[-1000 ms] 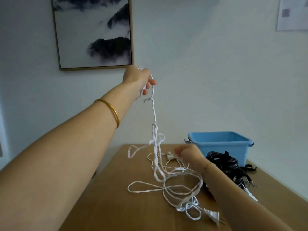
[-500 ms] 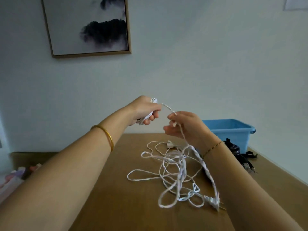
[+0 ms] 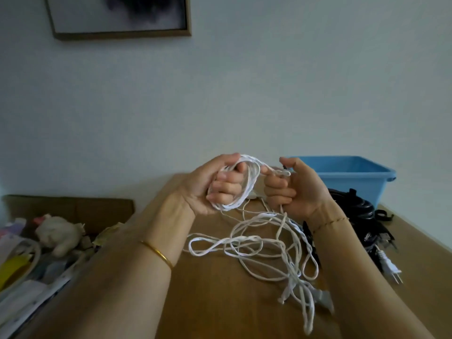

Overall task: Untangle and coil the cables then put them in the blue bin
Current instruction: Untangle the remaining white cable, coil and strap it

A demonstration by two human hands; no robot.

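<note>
Snagging is the risk: the left grip (image 3: 210, 189) clutches a small coil of white cable (image 3: 250, 182), the right grip (image 3: 299, 192) pinches the next strand, yet the rest lies tangled on the desk (image 3: 208, 302) near the blue bin (image 3: 354, 172); pulling hard could tighten those loops.

The left hand (image 3: 208, 187), a second ago raised far above the blue bin (image 3: 354, 174), is now down level with the bin's rim, off to its left. It gripped a single hanging strand then. Now it holds several loops of the white cable (image 3: 247, 189) wound round its fingers. The right hand (image 3: 300, 192) has risen off the tangle and pinches the strand between the left hand and the bin.
</note>
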